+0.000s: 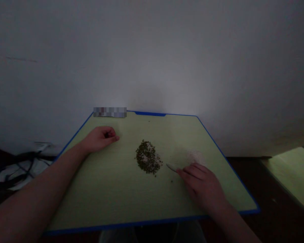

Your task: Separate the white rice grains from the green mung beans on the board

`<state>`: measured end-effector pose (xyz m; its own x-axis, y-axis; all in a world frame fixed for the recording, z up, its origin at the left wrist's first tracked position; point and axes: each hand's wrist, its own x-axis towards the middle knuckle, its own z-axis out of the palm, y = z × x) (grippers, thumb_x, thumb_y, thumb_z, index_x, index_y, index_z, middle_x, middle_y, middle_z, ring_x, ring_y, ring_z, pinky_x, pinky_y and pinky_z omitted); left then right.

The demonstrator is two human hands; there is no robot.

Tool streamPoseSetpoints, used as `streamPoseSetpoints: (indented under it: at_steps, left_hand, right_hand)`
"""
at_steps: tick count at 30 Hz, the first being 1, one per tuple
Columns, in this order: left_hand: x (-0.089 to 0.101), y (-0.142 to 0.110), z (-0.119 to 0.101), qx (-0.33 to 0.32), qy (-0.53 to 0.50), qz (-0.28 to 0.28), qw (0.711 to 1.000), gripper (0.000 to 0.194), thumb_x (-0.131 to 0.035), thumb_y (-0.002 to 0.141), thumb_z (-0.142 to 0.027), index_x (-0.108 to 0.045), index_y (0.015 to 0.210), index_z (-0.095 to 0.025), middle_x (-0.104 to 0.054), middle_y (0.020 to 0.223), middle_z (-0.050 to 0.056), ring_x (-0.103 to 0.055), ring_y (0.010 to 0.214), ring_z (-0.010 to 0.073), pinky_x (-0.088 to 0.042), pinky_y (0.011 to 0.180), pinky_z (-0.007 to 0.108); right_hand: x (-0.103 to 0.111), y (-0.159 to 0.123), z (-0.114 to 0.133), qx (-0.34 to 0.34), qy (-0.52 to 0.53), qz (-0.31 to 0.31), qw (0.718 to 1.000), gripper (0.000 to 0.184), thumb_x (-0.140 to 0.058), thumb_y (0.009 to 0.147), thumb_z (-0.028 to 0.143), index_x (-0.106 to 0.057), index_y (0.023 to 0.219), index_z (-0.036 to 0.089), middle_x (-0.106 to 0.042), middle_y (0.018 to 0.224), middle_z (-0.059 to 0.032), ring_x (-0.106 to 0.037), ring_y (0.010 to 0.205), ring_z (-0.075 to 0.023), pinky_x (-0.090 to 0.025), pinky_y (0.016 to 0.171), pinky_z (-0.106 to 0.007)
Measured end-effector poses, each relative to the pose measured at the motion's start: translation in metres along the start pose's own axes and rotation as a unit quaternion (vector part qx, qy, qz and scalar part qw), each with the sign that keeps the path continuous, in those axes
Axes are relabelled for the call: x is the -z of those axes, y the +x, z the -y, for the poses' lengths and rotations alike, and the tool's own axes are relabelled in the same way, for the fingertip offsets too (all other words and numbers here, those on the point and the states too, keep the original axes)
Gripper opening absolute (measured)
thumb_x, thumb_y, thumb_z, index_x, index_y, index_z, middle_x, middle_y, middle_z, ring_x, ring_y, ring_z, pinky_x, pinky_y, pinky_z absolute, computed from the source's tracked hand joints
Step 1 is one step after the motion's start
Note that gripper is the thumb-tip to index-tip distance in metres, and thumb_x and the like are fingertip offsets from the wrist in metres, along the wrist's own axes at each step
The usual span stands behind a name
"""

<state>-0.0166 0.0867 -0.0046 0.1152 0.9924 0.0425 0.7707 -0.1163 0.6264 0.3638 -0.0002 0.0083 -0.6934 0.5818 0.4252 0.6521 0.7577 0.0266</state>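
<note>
A small heap of dark green grains mixed with pale ones [148, 157] lies mid-table. My right hand [202, 184] is closed around a slim, pointed, pale metal tool [171, 167]; its tip points left, just short of the heap's right edge. The fingers hide the tool's other end, so its exact kind is unclear. Behind that hand, a thin patch of fine pale grains [194, 156] spreads over the tabletop. My left hand [101, 138] rests on the table left of the heap, fingers curled in, with nothing visible in it.
The pale yellow-green tabletop [111, 192] has a blue rim and meets a grey wall [162, 60]. At its back left corner lies a blurred-out flat object [110, 112]. Dark cables [22, 160] hang low at left. Another pale surface [294, 179] stands at right.
</note>
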Motion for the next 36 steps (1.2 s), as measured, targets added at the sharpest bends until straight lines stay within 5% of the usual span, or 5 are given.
streamPoseSetpoints:
  at_steps: [25,36]
  left_hand:
    - [-0.001,0.000,0.003,-0.017,-0.005,0.002,1.000,0.026,-0.055,0.070,-0.042,-0.050,0.063,-0.017,-0.045,0.057,-0.004,-0.043,0.055,0.0106,-0.035,0.052,0.023]
    - [-0.003,0.000,0.007,-0.007,-0.020,0.010,1.000,0.026,-0.056,0.070,-0.043,-0.052,0.065,-0.017,-0.046,0.057,-0.004,-0.043,0.055,0.0112,-0.035,0.052,0.024]
  right_hand:
    - [-0.009,0.011,0.019,0.002,0.003,0.043,0.999,0.025,-0.050,0.076,0.009,-0.067,0.094,0.013,-0.066,0.073,-0.0071,-0.054,0.071,-0.0191,-0.047,0.064,-0.032]
    - [-0.009,0.012,0.011,-0.077,-0.044,0.046,0.995,0.025,-0.052,0.078,0.010,-0.067,0.099,0.014,-0.066,0.078,-0.0069,-0.055,0.072,-0.0205,-0.048,0.066,-0.033]
